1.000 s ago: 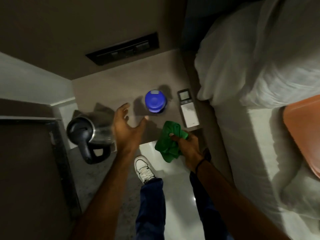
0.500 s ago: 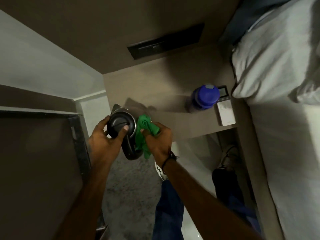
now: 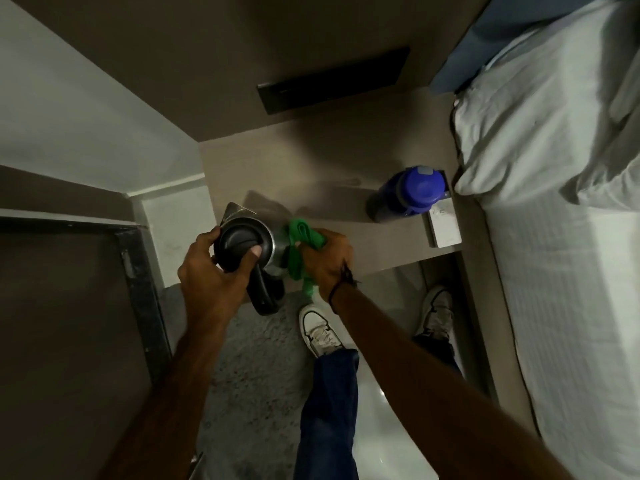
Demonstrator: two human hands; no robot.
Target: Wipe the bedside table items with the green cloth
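Green cloth (image 3: 298, 251) bunched in right hand (image 3: 325, 261), pressed against kettle (image 3: 249, 251).

- Cloth (image 3: 300, 251): bright green.
- Kettle (image 3: 242, 244): black lid, silver body.
- Bottle (image 3: 412, 192): blue cap.
- Desk (image 3: 332, 157): grey-brown.
- Bed sheet (image 3: 561, 237): white.
- Shoes (image 3: 320, 332): white.

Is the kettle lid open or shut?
Shut: the dark lid sits flat on the kettle, under the left hand.
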